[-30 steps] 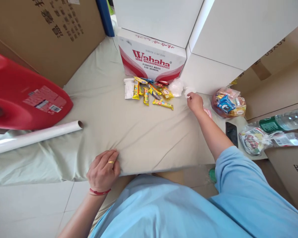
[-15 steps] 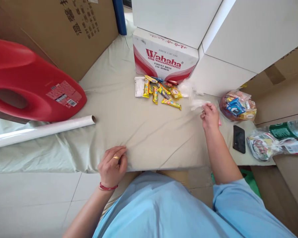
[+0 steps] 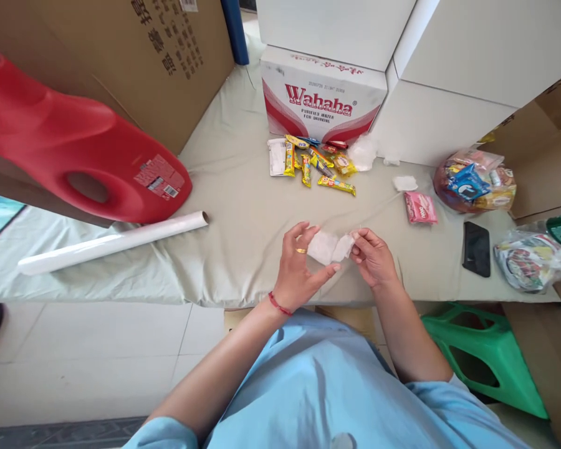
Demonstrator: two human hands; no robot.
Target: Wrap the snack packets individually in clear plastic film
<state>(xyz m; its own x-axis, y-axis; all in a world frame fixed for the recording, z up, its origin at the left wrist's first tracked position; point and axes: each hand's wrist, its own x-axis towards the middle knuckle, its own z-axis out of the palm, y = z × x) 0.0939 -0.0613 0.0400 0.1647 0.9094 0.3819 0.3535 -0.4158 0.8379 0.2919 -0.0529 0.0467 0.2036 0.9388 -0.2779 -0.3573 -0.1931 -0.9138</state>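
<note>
1. Left hand (image 3: 299,265) and right hand (image 3: 373,257) both pinch a small white crumpled plastic wrapper (image 3: 330,247) between them, above the near edge of the pale green cloth-covered surface (image 3: 224,212).
2. Left hand: thumb and fingers curled round the wrapper's left end, gold ring on one finger, red string at the wrist. Grasping, not clenched flat.
3. Right hand: fingertips (image 3: 358,236) nip the wrapper's right end.
4. Wrapper is held just above the cloth, near the person's light blue shirt (image 3: 318,386); whether it touches the cloth, cannot tell.
5. Farther back: a scatter of yellow snack sachets (image 3: 315,165) lying just in front of a white-and-red Wahaha cardboard box (image 3: 322,103).
6. Right of the sachets: clear crumpled plastic (image 3: 362,151), a small white pad (image 3: 404,183), a pink packet (image 3: 419,207) just below it.
7. Far right: round bag of mixed sweets (image 3: 474,184), black phone (image 3: 477,248) lying flat, another clear bag (image 3: 528,265).
8. Left: big red plastic jug with handle (image 3: 84,153) on its side, white paper roll (image 3: 112,243) near it.
9. Green plastic stool (image 3: 490,349) below the surface at right.
</note>
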